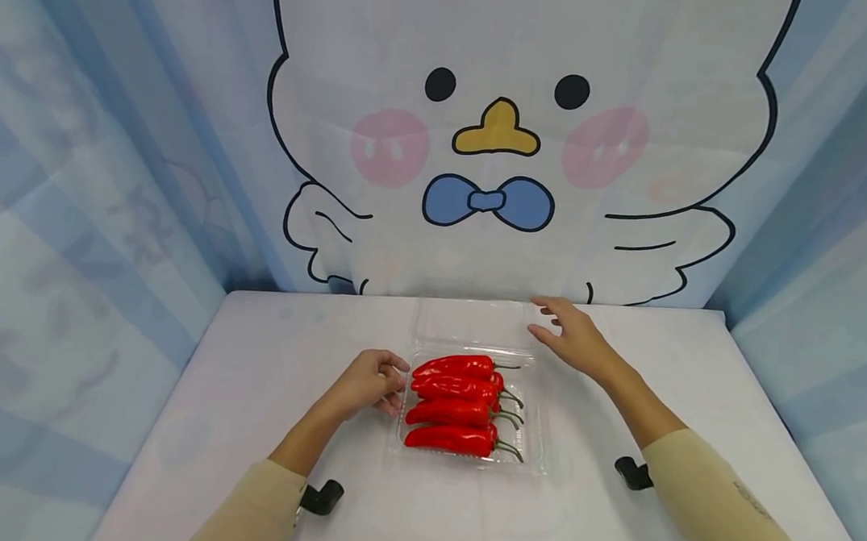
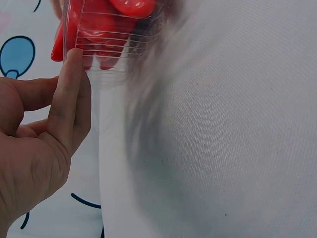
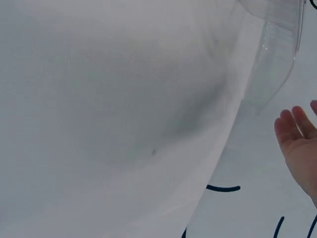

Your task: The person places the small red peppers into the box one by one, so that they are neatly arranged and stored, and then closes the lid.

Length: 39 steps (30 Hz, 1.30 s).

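Observation:
Several red chili peppers with green stems lie side by side in a clear plastic clamshell box, stems toward the right. Its clear lid is folded back toward the far edge of the table. At the box's left wall is my left hand, and in the left wrist view a fingertip touches the ridged plastic side. My right hand is beside the lid's right edge, fingers loosely spread and holding nothing. The right wrist view shows that hand just below a corner of clear plastic.
A white-covered table carries the box. Behind it hangs a curtain with a cartoon bird, and blue curtains enclose both sides. Black fittings show at both wrists.

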{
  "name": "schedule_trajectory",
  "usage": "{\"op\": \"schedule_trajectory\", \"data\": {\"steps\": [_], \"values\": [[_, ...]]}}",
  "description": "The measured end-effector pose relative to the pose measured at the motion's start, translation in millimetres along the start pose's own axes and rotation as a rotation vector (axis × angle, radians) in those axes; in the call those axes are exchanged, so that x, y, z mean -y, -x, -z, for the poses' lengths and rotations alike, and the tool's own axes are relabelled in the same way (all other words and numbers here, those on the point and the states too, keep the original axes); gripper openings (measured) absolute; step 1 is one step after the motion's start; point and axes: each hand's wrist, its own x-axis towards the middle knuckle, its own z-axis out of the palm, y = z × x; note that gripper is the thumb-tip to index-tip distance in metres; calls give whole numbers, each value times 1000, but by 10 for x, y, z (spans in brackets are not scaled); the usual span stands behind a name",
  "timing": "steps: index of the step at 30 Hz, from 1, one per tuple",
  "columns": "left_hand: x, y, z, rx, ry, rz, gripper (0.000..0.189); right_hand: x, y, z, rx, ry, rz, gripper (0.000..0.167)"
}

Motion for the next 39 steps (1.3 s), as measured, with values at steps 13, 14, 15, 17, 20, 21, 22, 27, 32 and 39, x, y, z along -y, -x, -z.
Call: {"op": "schedule_trajectory", "data": {"steps": [13, 14, 15, 17, 20, 21, 22, 27, 32, 39], "values": [[10, 42, -1, 4, 4, 7, 24, -308, -291, -73, 77, -138, -256, 76], [11, 43, 0, 4, 4, 7, 24, -330, -311, -76, 76, -145, -265, 76], [8, 44, 2, 3, 5, 9, 25, -346, -328, -75, 74, -151, -271, 76], [4, 43, 3, 2, 6, 7, 25, -377, -359, -71, 73, -168, -288, 75], [-3, 38, 1, 4, 3, 5, 25, -407, -389, -62, 77, -209, -304, 71], [-4, 35, 0, 5, 5, 6, 25, -410, -396, -59, 78, -235, -306, 69], [-3, 32, -1, 6, 5, 6, 25, -417, -406, -63, 79, -266, -312, 67], [-11, 27, -4, 5, 7, 1, 25, -435, -465, -94, 78, -350, -352, 58], [-30, 40, -2, 0, 0, -9, 24, -414, -531, -119, 90, -373, -387, 52], [-38, 40, -4, 6, 2, -10, 25, -373, -573, -131, 93, -399, -390, 44]]}}
